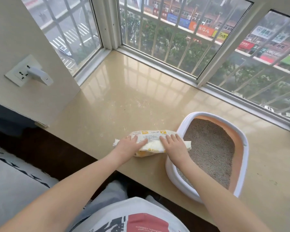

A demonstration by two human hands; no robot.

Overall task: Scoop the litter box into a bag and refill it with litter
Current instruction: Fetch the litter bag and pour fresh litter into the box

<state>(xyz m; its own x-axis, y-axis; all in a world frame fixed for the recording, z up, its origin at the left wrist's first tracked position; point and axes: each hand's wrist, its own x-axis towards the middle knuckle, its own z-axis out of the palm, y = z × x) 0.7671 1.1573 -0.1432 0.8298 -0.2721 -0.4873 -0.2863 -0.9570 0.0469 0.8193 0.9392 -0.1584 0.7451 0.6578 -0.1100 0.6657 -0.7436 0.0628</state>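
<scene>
Hands lie flat on the litter bag — left hand and right hand, fingers straight — beside the litter box on the sill.

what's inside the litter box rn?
The litter box holds grey litter across its floor. The right hand and the litter bag overhang its left rim and cover the near-left part. No scoop shows.
</scene>
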